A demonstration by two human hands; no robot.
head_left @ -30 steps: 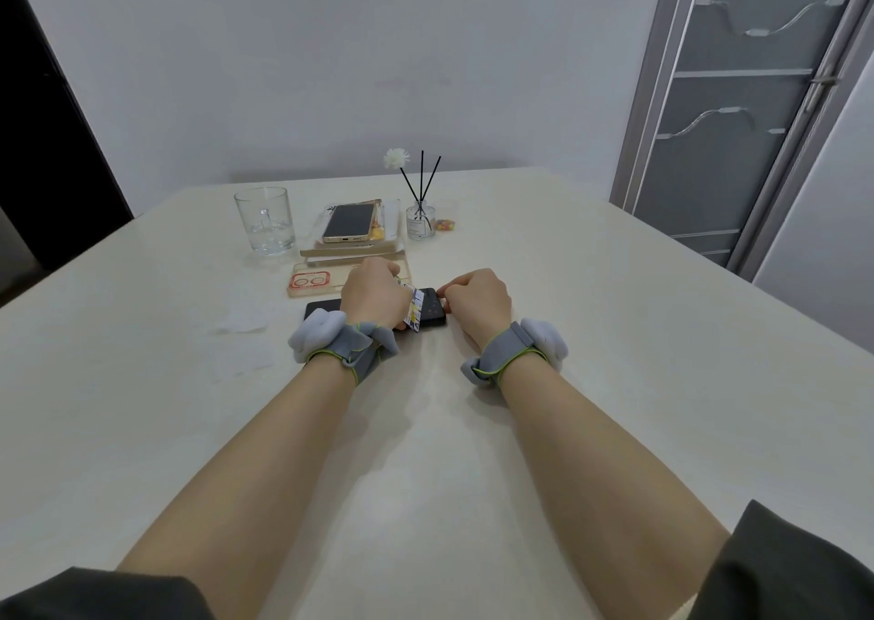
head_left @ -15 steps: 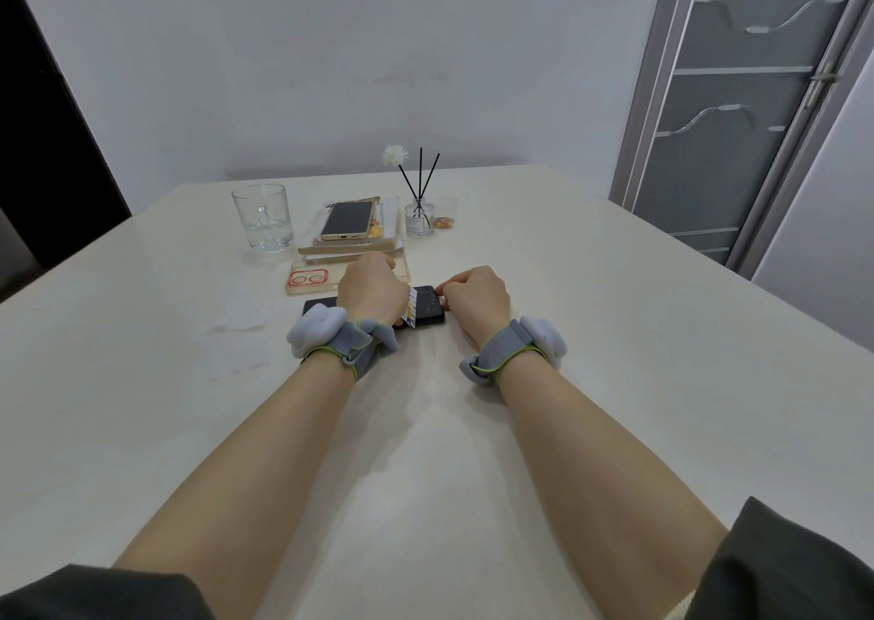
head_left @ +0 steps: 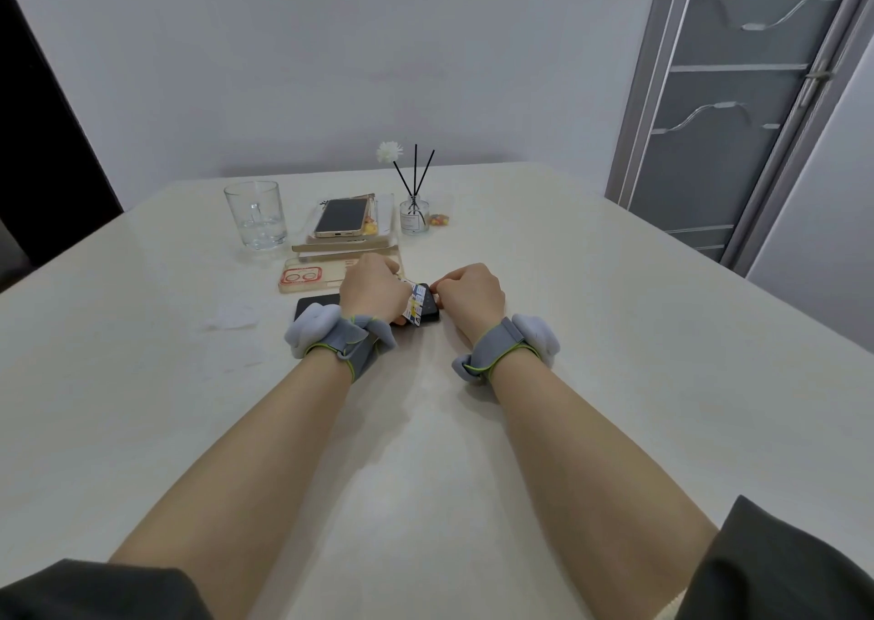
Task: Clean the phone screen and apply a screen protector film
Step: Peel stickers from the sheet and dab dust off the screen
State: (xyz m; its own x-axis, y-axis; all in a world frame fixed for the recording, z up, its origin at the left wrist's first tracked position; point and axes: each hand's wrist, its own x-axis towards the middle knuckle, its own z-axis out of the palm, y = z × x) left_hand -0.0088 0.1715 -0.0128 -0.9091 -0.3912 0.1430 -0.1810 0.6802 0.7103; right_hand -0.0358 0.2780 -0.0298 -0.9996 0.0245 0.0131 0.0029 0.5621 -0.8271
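Bench (head_left: 142, 406), cream, items from frame left to right:
- Crumpled white scrap (head_left: 232, 315), centre left, lying apart from the rest.
- Glass mug (head_left: 256, 215), a little water in it, upper centre left.
- Clear phone case (head_left: 302, 280), red camera ring, flat.
- Gold phone (head_left: 341, 216), on stacked flat boxes (head_left: 345, 246).
- Black phone (head_left: 316, 301), centre of frame, lying flat under both hands.
- Left hand (head_left: 373, 290), fingers curled, gripping a printed card (head_left: 415, 305) set on edge upon the black phone.
- Right hand (head_left: 473, 290), fingers curled at the phone's right end; what they pinch cannot be told.
- Reed diffuser (head_left: 414, 215), upper centre.
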